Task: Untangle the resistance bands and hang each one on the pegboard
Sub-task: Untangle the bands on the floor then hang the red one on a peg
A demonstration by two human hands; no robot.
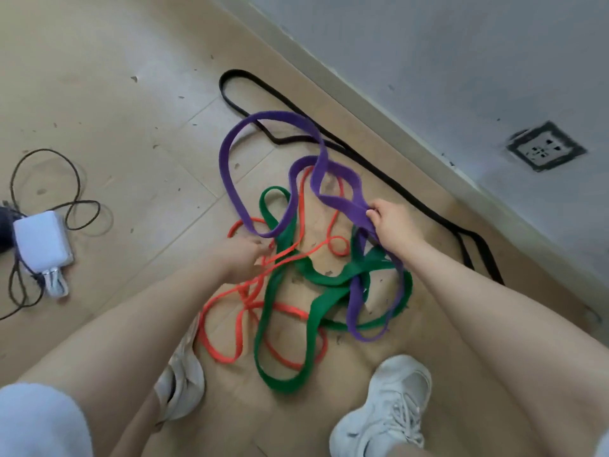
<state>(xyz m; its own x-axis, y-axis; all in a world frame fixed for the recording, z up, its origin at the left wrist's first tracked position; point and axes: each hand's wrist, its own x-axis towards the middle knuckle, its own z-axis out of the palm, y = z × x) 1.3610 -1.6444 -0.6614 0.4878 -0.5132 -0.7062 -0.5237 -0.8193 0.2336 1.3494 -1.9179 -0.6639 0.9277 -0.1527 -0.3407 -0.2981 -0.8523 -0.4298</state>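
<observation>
Right hand point(393, 227) pinching purple band point(227, 173), left hand point(242, 257) – seemingly gripping – orange band point(290, 310)

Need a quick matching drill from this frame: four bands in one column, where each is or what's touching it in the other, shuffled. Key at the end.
Bands:
1. purple band
2. orange band
3. green band
4. black band

States:
A. lies along the baseboard, in neither hand
B. pinched by the right hand
C. strands at the left hand
D. in the tangle, a loop end nearest the white shoes, in neither hand

Pairs: 1-B, 2-C, 3-D, 4-A
</observation>
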